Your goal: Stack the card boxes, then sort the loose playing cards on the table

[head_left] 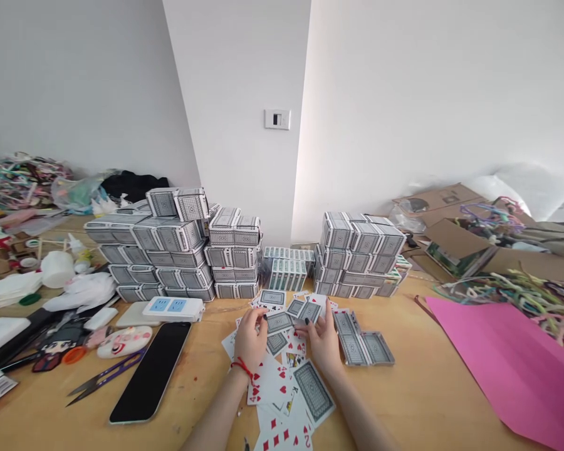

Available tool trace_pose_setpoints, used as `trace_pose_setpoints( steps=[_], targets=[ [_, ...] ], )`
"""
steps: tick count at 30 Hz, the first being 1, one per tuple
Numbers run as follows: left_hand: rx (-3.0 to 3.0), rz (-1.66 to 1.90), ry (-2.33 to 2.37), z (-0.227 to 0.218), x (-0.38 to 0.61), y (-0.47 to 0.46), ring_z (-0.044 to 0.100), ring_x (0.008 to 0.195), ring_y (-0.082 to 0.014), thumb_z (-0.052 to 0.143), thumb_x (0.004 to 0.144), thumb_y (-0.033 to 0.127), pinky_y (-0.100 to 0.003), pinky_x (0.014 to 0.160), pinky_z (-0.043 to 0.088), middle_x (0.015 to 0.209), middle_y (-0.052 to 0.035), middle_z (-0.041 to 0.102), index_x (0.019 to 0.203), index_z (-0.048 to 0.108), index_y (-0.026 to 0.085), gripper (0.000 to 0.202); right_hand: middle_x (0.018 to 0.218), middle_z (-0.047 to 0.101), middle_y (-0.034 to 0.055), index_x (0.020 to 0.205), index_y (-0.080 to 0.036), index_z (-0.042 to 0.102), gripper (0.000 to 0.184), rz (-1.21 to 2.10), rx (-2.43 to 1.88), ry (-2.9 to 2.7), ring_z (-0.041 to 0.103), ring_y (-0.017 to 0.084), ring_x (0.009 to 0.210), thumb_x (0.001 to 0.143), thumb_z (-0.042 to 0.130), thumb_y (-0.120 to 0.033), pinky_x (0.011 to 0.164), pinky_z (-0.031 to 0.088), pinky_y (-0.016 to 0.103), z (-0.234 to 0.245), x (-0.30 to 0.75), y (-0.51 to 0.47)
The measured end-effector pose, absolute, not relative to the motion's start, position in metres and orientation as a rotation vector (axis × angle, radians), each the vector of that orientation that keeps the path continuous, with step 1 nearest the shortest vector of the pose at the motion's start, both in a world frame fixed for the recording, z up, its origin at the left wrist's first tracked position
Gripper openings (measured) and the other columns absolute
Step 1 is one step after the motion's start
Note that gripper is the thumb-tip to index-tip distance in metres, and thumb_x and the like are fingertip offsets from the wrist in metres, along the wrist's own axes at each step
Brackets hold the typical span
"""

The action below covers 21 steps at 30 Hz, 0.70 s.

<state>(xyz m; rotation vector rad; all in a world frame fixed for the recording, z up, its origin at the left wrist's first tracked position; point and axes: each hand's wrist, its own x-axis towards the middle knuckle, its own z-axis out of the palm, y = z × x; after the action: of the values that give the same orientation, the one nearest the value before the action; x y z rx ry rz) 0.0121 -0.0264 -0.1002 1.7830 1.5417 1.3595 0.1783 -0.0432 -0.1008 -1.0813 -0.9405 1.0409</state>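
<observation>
My right hand [323, 341] is closed on a grey-backed playing card [311, 311], raised a little over the scattered pile, its thumb and fingers at the card's edges. To its left, my left hand [250, 338], with a red string bracelet [242, 368], has its fingers curled together beside another face-down card [279, 322]; whether it grips that card is unclear. Loose cards lie under and between the hands. Nearest me are a four of hearts [267, 382], a large face-down card [313, 391] and a diamond card [284, 432]. Right of my right hand lies a folded card box [357, 338].
Stacked card-covered blocks stand behind on the left [169, 235] and right [364, 244], with smaller upright card packs [288, 274] between them. A phone [153, 369], scissors [107, 377] and a white power strip [173, 309] lie left. Pink paper [512, 363] lies right.
</observation>
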Motion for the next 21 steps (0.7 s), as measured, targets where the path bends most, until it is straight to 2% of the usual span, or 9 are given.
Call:
trace_pose_setpoints(
  steps=[2,5,8,10,13,16,21],
  targets=[
    [1.990,1.242,1.561,-0.102,0.009,-0.025,0.055,0.095,-0.0239,0.045,0.075,0.019,-0.042,0.083,0.043,0.094,-0.0071,0.060,0.093,0.057,0.021,0.022,0.108,0.058,0.0128,0.137,-0.022,0.006,0.084,0.955,-1.204,-0.979,0.065,0.018,0.060,0.072,0.056,-0.038,0.058,0.054,0.032,-0.102,0.178,-0.045],
    [2.181,1.072,1.540,-0.107,0.010,-0.026,0.046,0.112,-0.0274,0.054,0.070,0.023,-0.046,0.095,0.035,0.113,-0.0084,0.056,0.108,0.053,0.021,0.038,0.114,0.056,0.0149,0.137,-0.022,0.011,0.082,0.848,-1.313,-0.978,0.064,0.016,0.052,0.071,0.057,-0.035,0.052,0.054,0.030,-0.103,0.179,-0.047],
    [2.214,0.941,1.552,-0.112,0.013,-0.027,0.043,0.116,-0.0270,0.052,0.072,0.024,-0.045,0.096,0.034,0.123,-0.0101,0.051,0.118,0.046,0.020,0.047,0.132,0.039,0.0159,0.136,-0.027,0.013,0.077,0.812,-1.333,-0.926,0.062,0.013,0.048,0.072,0.054,-0.038,0.046,0.053,0.029,-0.102,0.182,-0.049],
    [2.201,0.925,1.589,-0.114,0.013,-0.026,0.046,0.114,-0.0253,0.047,0.075,0.021,-0.043,0.092,0.039,0.121,-0.0104,0.052,0.118,0.046,0.020,0.043,0.134,0.036,0.0156,0.133,-0.027,0.019,0.070,0.789,-1.344,-0.930,0.060,0.012,0.045,0.073,0.052,-0.040,0.044,0.052,0.029,-0.102,0.185,-0.050],
    [2.228,0.952,1.608,-0.113,0.011,-0.025,0.050,0.109,-0.0239,0.045,0.076,0.019,-0.040,0.090,0.041,0.114,-0.0097,0.057,0.110,0.051,0.020,0.035,0.121,0.049,0.0157,0.124,-0.021,0.031,0.058,0.768,-1.342,-0.969,0.057,0.011,0.041,0.074,0.051,-0.042,0.040,0.050,0.028,-0.104,0.186,-0.051],
    [2.257,0.982,1.591,-0.110,0.010,-0.024,0.055,0.103,-0.0236,0.043,0.079,0.019,-0.039,0.088,0.042,0.107,-0.0096,0.061,0.103,0.056,0.020,0.027,0.108,0.056,0.0138,0.116,-0.018,0.036,0.050,0.775,-1.332,-0.961,0.054,0.011,0.039,0.074,0.050,-0.043,0.038,0.047,0.028,-0.108,0.184,-0.050],
    [2.002,1.044,1.834,-0.108,0.006,-0.022,0.064,0.073,-0.0225,0.032,0.083,0.016,-0.034,0.063,0.048,0.083,-0.0097,0.068,0.108,0.053,0.019,0.033,0.099,0.059,0.0094,0.108,-0.020,0.039,0.044,0.824,-1.315,-0.877,0.053,0.010,0.038,0.074,0.050,-0.046,0.036,0.045,0.026,-0.115,0.184,-0.047]
  ],
)
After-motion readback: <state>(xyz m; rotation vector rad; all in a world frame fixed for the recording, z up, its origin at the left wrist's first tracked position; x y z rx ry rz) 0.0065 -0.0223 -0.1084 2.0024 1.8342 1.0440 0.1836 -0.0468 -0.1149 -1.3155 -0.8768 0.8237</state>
